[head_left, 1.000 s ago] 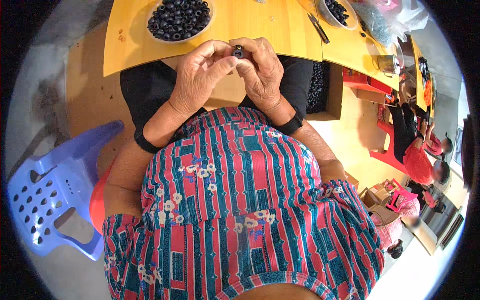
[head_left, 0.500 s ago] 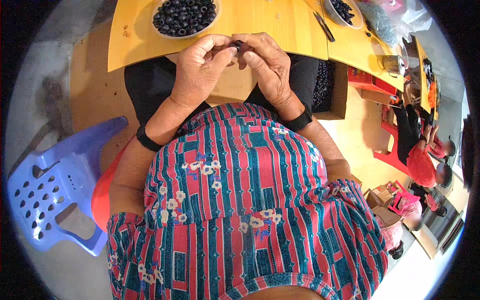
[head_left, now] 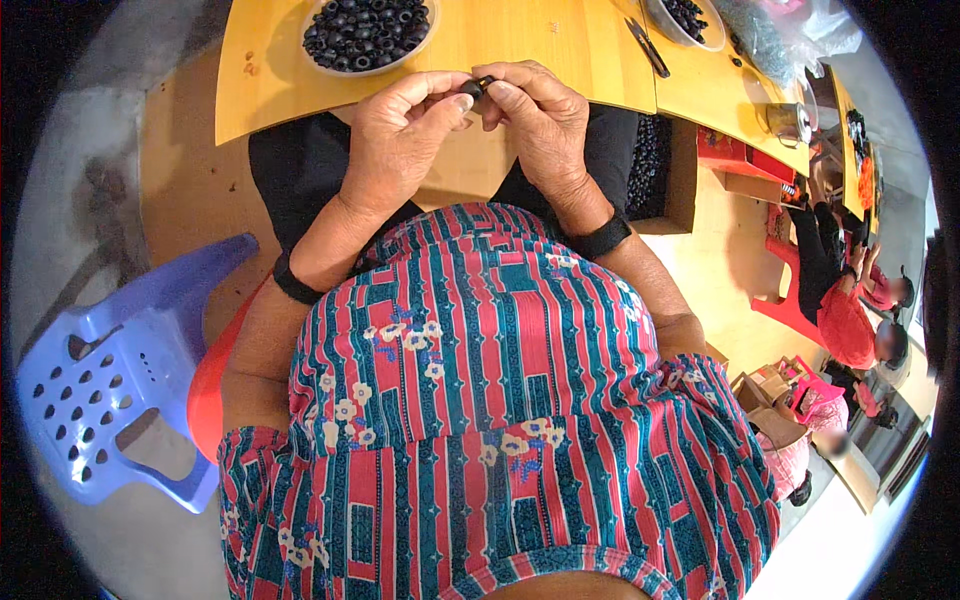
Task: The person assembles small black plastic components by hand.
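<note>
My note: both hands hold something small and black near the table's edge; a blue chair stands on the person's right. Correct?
The side is wrong: the head view shows the blue chair on the person's left. The left hand and right hand do hold something small and black near the edge of the table.

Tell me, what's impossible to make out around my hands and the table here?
In the head view:
Small black rounded piece: partly covered by the left hand and right hand.
Round pale plastic bowl of black hollow pieces: far rim cut off by the top edge.
Brown cardboard box: far end hidden by the yellow wooden tabletop.
</note>
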